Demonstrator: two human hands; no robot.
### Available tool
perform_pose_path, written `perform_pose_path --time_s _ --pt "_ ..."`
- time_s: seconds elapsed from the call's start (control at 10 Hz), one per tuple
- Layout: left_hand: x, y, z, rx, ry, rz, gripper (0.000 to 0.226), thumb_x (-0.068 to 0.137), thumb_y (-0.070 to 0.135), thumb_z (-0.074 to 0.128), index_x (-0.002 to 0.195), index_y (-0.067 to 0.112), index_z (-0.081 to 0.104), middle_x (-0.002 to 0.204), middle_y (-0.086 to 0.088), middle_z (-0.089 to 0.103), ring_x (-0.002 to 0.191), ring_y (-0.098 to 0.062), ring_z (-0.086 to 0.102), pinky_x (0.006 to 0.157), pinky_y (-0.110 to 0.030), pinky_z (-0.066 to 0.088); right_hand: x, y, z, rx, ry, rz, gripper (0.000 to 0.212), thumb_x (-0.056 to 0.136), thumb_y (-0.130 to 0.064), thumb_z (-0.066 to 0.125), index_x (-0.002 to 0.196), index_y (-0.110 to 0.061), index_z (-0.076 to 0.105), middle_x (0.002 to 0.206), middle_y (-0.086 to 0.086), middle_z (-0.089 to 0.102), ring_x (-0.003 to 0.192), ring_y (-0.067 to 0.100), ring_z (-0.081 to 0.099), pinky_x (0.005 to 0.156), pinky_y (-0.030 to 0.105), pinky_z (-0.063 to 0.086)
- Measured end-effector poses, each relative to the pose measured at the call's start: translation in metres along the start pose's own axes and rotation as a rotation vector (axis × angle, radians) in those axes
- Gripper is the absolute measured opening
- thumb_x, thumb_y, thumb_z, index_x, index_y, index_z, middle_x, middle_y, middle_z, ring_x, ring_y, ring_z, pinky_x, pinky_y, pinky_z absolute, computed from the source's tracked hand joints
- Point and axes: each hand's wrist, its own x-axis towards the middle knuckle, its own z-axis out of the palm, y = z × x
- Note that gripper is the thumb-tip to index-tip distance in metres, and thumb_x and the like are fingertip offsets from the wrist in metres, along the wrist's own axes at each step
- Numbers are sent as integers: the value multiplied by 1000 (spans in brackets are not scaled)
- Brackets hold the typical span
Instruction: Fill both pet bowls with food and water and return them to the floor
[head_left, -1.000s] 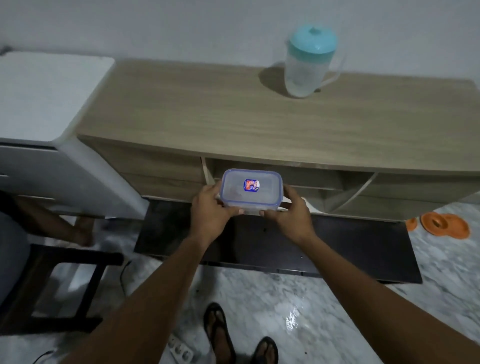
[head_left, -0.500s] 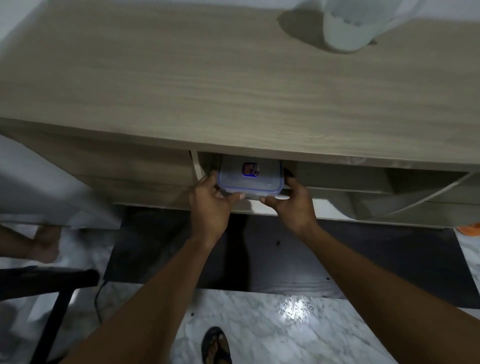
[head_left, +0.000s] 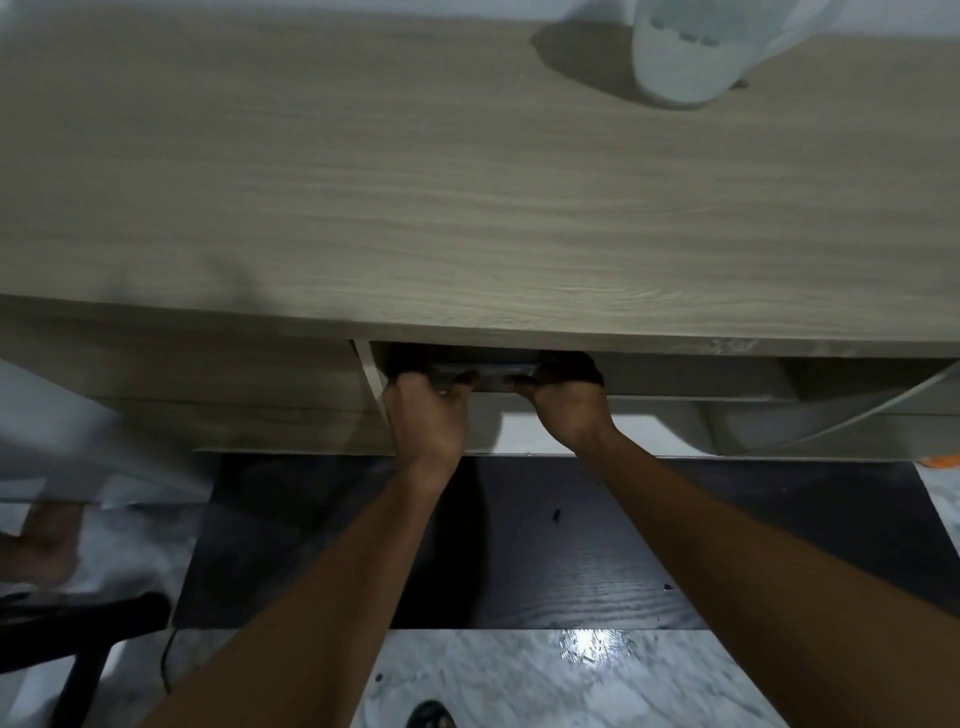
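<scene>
I have both hands on the food container (head_left: 480, 375), left hand (head_left: 428, 415) and right hand (head_left: 566, 410) each with its grip clamped on one end, so it stays level as it sits in the shelf opening (head_left: 675, 376) under the worktop (head_left: 467, 182). Only its near edge shows; the rest is in shadow. The worktop's front edge overhangs my knuckles closely, and a pale divider (head_left: 370, 379) stands just beside my left hand, leaving little side room. The pitcher (head_left: 685, 57) stands well apart on top. No pet bowls are visible, so I judge filling is not yet done.
</scene>
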Motion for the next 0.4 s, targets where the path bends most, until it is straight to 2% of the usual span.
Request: perform_pose_path --time_s 0.1,0.2,0.3,0.4 --pt "-4 0 -1 21 -21 -28 32 77 26 81 88 -3 71 92 -15 71 89 -24 67 71 -22 45 -5 -2 3 193 18 62 39 84 -40 80 80 -3 67 83 12 69 84 27 67 73 30 46" --pt "-15 -3 -4 11 -62 -15 39 77 30 82 100 4 66 105 -13 67 103 -29 63 90 -38 53 -22 0 4 562 68 150 32 74 -17 90 85 -11 60 83 7 65 84 28 65 75 28 48" --pt "-34 10 -23 4 -119 -1 59 81 26 80 131 7 55 136 -11 57 129 -26 51 108 -40 43 -50 -3 -13 663 54 163 43 77 -15 88 113 -19 65 98 -6 65 102 23 64 91 30 50" --pt "-60 28 -50 -40 -138 -14 83 83 24 79 152 11 34 158 -5 35 146 -19 31 116 -25 26 -81 -6 -32 669 39 208 78 80 -24 86 149 -23 49 123 -8 58 117 18 58 102 40 51"
